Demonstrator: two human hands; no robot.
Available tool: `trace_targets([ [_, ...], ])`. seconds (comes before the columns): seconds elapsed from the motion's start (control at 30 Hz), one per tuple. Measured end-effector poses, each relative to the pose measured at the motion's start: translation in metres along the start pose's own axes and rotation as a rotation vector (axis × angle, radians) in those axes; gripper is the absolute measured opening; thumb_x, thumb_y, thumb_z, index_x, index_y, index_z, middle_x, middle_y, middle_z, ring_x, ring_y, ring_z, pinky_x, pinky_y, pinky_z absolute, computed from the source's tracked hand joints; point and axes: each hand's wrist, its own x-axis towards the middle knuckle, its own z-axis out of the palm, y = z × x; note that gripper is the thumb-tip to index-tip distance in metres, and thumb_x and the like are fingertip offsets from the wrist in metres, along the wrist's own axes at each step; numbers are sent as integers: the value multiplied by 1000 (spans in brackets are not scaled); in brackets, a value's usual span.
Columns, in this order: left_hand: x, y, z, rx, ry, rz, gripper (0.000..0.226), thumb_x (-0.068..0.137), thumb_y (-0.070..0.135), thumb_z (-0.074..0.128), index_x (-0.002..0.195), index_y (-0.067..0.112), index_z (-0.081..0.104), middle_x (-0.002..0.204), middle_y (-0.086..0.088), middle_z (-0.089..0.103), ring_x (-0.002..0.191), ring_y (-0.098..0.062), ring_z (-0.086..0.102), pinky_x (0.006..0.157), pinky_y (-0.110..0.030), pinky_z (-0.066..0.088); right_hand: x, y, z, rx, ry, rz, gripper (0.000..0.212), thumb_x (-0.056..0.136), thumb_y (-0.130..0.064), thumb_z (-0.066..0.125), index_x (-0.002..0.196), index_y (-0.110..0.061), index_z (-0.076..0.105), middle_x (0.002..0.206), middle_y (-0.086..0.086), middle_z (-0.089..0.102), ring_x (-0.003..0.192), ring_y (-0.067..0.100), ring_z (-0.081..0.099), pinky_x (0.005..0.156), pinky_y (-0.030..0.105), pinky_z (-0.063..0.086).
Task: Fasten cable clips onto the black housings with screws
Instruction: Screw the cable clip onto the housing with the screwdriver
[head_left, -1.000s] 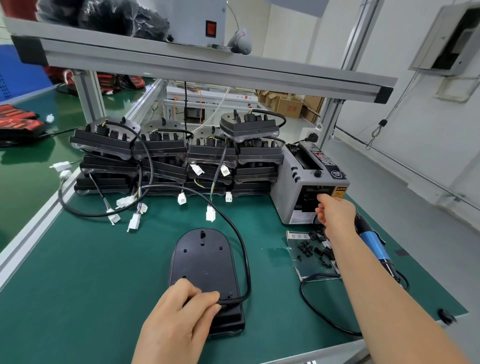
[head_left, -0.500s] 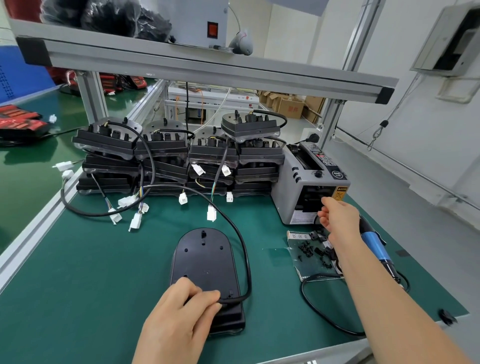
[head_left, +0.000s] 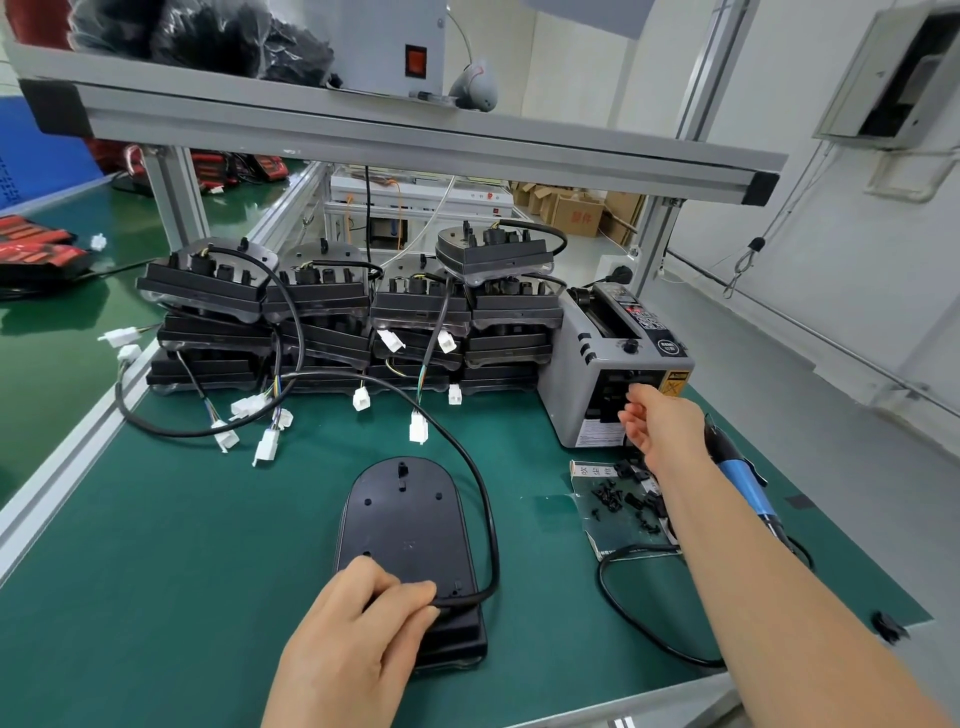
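**Black housing (head_left: 405, 519) held flat on the green surface (head_left: 182, 571)**

Face down near the front edge lies the housing, its cable (head_left: 485, 509) looping round the right side. The left hand (head_left: 358, 639) grips its near end, fingers curled over the top and thumb pressing the cable where it enters. The right hand (head_left: 657, 426) is at the front opening of a grey tape dispenser (head_left: 582, 374), fingers loosely bent; whether it holds anything cannot be told. Just beneath that forearm, small black parts (head_left: 618, 499) lie on a clear bag, beside a blue-handled screwdriver (head_left: 743, 483). More stacked housings (head_left: 322, 306) line the back.
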Motion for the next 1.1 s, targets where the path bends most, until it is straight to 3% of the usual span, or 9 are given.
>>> trace_targets([
  [0.1, 0, 0, -1, 3, -8, -3, 36, 95, 53, 36, 89, 33, 65, 81, 15, 47, 73, 0, 47, 62, -18, 42, -1, -2, 3, -20, 37, -14, 9, 85, -10, 64, 80, -7, 57, 67, 5, 60, 51, 9, 58, 35, 14, 40],
  [0.23, 0, 2, -2, 0, -20, -12, 33, 95, 53, 36, 91, 35, 63, 80, 15, 47, 72, 0, 48, 60, -19, 43, 0, 0, 8, -86, 86, -68, 12, 84, -11, 61, 74, -10, 56, 66, 3, 59, 50, 7, 54, 36, 14, 37],
  [0.4, 2, 3, -3, -1, -30, -8, 32, 95, 52, 36, 90, 35, 63, 78, 15, 48, 73, -1, 49, 53, -17, 44, 0, 6, 11, -85, 113, -132, 13, 83, -12, 60, 71, -14, 54, 66, 1, 56, 51, 9, 48, 49, 22, 36],
  [0.57, 0, 2, -2, 0, -36, -12, 20, 85, 41, 52, 86, 30, 69, 78, 15, 47, 71, -1, 48, 57, -17, 43, -16, 9, 5, -26, 93, -147, 11, 85, -14, 60, 74, -15, 57, 65, 0, 54, 51, 8, 46, 46, 20, 36],
  [0.7, 1, 3, -5, -4, -63, -19, 26, 93, 48, 43, 89, 34, 64, 79, 15, 48, 72, 0, 49, 56, -18, 44, -49, 15, -6, -76, -132, -177, 14, 89, -16, 61, 74, -14, 61, 62, 0, 54, 49, 7, 43, 40, 15, 32],
  [0.87, 0, 3, -5, 12, -80, -26, 19, 84, 37, 53, 87, 28, 70, 77, 12, 49, 68, -1, 48, 56, -21, 49, -109, 23, 16, -319, -548, -216, 19, 87, -15, 62, 68, -15, 63, 60, 0, 62, 53, 5, 54, 48, 16, 38],
  [0.93, 1, 5, -6, 11, -83, -35, 21, 84, 36, 53, 86, 26, 71, 76, 10, 50, 66, -3, 47, 55, -25, 52, -128, 26, 30, -439, -686, -252, 22, 85, -20, 64, 63, -23, 63, 61, -5, 62, 56, 5, 51, 53, 14, 39],
  [1.1, 3, 7, -8, 3, -73, -13, 15, 82, 35, 55, 91, 31, 66, 76, 10, 49, 67, -4, 48, 48, -21, 46, -158, 48, 62, -703, -971, -341, 21, 82, -23, 70, 62, -27, 63, 68, -18, 60, 61, -4, 50, 61, 6, 39],
])
